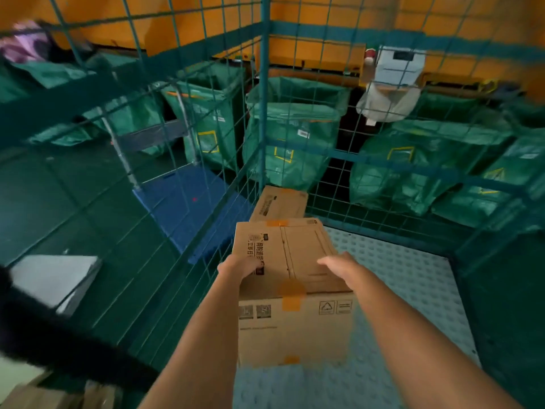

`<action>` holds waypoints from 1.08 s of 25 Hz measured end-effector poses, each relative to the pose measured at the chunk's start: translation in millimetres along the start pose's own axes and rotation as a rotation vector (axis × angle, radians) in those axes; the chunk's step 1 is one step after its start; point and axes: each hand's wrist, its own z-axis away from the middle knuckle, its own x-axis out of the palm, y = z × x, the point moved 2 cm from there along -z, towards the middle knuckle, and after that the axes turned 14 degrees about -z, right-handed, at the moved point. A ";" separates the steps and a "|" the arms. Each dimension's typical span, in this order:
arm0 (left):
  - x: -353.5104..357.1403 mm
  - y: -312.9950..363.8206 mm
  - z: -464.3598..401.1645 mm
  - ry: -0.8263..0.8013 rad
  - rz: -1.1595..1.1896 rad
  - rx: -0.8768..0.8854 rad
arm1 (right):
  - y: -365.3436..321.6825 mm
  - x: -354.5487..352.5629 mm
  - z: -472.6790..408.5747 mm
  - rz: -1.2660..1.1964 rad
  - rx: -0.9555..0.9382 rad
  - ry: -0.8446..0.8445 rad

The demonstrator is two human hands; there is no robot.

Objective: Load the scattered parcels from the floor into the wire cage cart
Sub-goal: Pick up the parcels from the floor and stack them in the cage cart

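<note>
Both hands — left hand (240, 265), right hand (339, 265) — rest fingers relaxed atop a taped cardboard box (295, 290) on the wire cage cart (398, 276) floor's left edge — smaller box (280, 203) in the far-left corner.

This was a parcel sorting depot. Green woven sacks (290, 143) with yellow label frames hung open in a row along an orange wall (324, 13). A teal wire cage cart (267, 84) stood before them, taped cardboard boxes (280, 202) lay at its back-left corner, and a blue trolley (182, 208) waited beside it.
</note>
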 end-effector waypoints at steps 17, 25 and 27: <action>-143.3 156.7 -109.6 0.197 0.135 0.339 | -174.9 -7.8 -95.6 -0.140 -0.223 0.287; -161.0 225.0 -242.1 0.226 -0.098 0.300 | -207.9 18.9 -238.6 -0.186 -0.114 0.213; -162.5 240.0 -281.6 0.203 -0.147 0.320 | -213.5 30.0 -280.4 -0.223 -0.077 0.178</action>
